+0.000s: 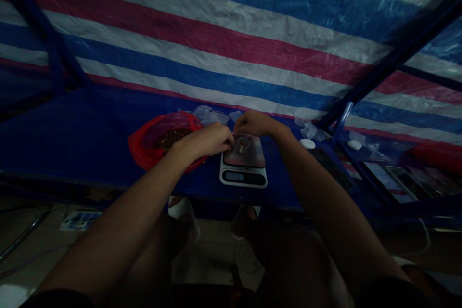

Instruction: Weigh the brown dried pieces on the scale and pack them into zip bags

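1. While the left hand (218, 138) sits at the left rear of a boxy white scale with a dark, shiny top plate (249, 159), the right hand (253, 123) hangs over its back edge, so the two nearly meet.
2. Fingers on both are curled in close. Can't tell if they're pinching anything thin, it's way too dark.
3. The small round see-through cup (243, 145) with something brownish in it is on the plate, just right of the left hand and on the near side of the right.
4. Step in hand looks like fiddly fingertip work right by that cup. Next move probably calls for a light touch: no nudging the cup, no leaning on the plate.
5. Room's tight: an open red plastic bag (139, 148) of brown bits (172, 137) lies under the left wrist, with crumpled clear plastic (210, 114) behind that hand. The blue tabletop's (90, 147) front edge is close below the scale; best elbow room seems left of the bag.
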The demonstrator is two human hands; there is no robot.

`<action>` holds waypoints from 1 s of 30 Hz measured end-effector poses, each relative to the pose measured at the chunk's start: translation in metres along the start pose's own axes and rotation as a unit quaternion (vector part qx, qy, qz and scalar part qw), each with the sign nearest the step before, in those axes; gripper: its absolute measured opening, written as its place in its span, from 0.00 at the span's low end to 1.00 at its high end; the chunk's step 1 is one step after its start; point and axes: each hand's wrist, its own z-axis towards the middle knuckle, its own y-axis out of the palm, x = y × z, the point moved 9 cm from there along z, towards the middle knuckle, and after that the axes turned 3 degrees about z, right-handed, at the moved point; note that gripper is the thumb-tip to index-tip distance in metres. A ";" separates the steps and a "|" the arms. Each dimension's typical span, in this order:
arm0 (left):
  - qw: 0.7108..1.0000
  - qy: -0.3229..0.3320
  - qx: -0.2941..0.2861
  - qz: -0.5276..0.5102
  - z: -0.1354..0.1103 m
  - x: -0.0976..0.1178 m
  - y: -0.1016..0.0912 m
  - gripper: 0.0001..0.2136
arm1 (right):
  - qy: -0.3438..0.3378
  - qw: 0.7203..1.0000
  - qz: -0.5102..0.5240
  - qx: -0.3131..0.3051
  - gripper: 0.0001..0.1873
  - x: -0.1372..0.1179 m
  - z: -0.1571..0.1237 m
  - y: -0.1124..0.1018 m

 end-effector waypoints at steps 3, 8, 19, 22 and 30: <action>1.000 -0.008 0.009 -0.015 -0.002 -0.004 -0.003 0.14 | -0.037 0.997 0.015 0.064 0.10 -0.008 -0.021 -0.019; 0.995 0.003 0.066 -0.074 -0.004 -0.009 -0.020 0.13 | -0.027 0.997 0.047 0.063 0.10 -0.016 -0.060 -0.021; 0.984 0.040 0.150 -0.087 0.013 0.025 -0.036 0.10 | -0.008 0.962 0.096 0.256 0.14 -0.012 -0.084 -0.032; 0.988 0.039 0.125 -0.078 0.018 0.031 -0.028 0.10 | 0.003 0.954 0.094 0.285 0.13 -0.007 -0.088 -0.032; 0.981 0.006 0.189 -0.028 0.005 0.003 -0.040 0.14 | 0.010 0.950 0.036 0.310 0.13 -0.019 -0.094 -0.026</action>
